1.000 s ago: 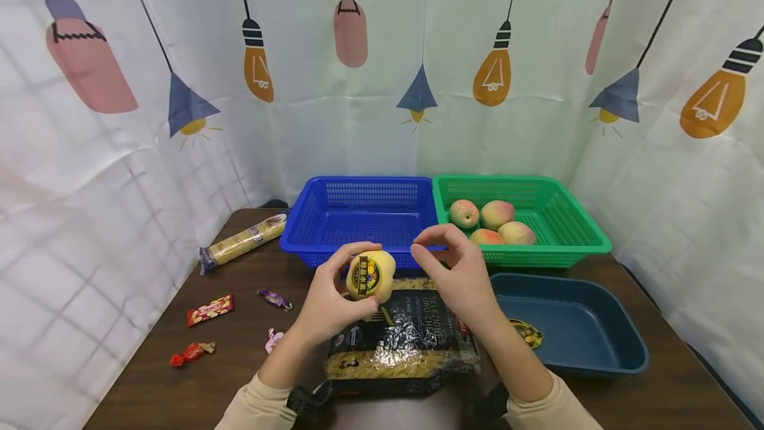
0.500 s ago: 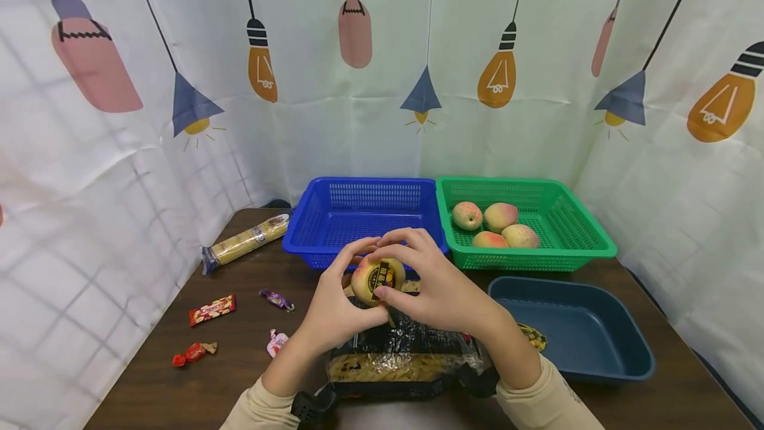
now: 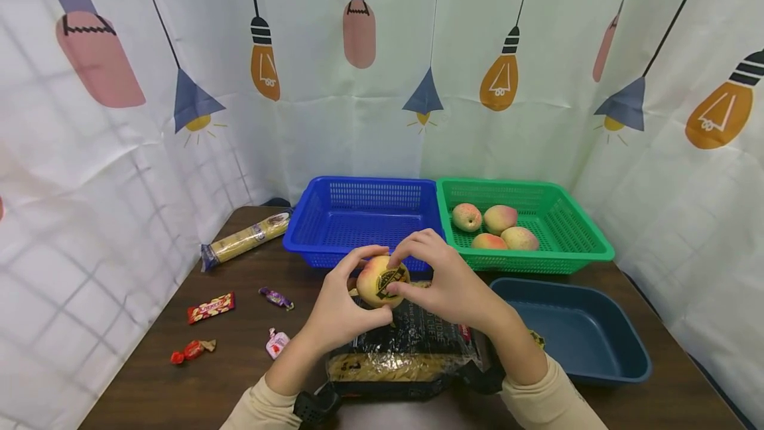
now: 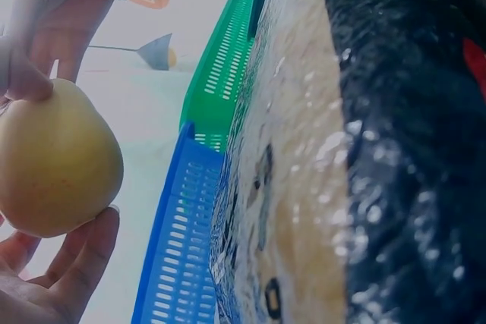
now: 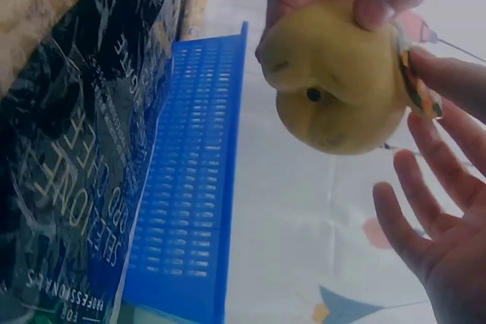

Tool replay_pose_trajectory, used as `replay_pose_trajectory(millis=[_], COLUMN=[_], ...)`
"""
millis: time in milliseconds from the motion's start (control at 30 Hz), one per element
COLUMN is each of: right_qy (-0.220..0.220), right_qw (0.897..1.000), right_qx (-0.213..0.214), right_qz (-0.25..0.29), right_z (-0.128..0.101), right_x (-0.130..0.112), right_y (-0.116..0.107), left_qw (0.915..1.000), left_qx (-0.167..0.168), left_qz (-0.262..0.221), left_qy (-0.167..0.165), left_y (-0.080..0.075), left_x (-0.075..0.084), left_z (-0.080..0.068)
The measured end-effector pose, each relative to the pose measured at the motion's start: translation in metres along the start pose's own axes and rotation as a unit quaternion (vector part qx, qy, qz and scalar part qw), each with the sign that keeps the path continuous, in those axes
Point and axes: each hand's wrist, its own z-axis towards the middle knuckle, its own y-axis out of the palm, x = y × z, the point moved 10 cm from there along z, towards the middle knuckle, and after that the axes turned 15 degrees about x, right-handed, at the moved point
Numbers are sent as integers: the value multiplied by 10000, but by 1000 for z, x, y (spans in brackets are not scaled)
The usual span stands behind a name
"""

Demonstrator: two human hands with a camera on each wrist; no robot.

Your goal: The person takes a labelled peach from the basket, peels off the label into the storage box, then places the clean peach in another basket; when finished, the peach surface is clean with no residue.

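Note:
My left hand [image 3: 352, 294] grips a yellow fruit [image 3: 382, 280] above the pasta bag, its round black-and-gold sticker [image 3: 389, 277] facing me. My right hand [image 3: 412, 276] pinches at that sticker with thumb and forefinger, the other fingers spread. In the right wrist view the fruit [image 5: 334, 85] shows its underside, and a right fingertip [image 5: 448, 73] touches the sticker's edge [image 5: 414, 85], which stands a little off the skin. The left wrist view shows the fruit [image 4: 53, 161] resting on the left fingers [image 4: 72, 259].
Under the hands lies a pasta bag [image 3: 406, 350]. Behind are a blue basket [image 3: 358, 214] and a green basket [image 3: 587, 251] holding several peaches [image 3: 501, 217]. A dark blue tray [image 3: 573, 330] sits right. A spaghetti pack [image 3: 245, 241] and wrapped candies [image 3: 210, 308] lie left.
The right hand, apart from the fruit a second ago, has closed in onto its sticker. The fruit has turned slightly in the left hand, and the sticker now sits tilted.

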Motion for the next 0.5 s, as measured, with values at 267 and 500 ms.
replay_pose_trajectory(millis=[267,500], right_qy=[895,1668], right_qw=[9943,9829], right_qx=[-159,35], right_qz=[560,776], right_z=[-9,-26], right_x=[20,48], right_y=[-20,-58], left_qw=[9999,9996], left_qx=[114,187], left_qz=[10,100], left_qy=[-105,-201], left_y=[-2,-3], left_x=[-3,-5], left_z=[1,3])
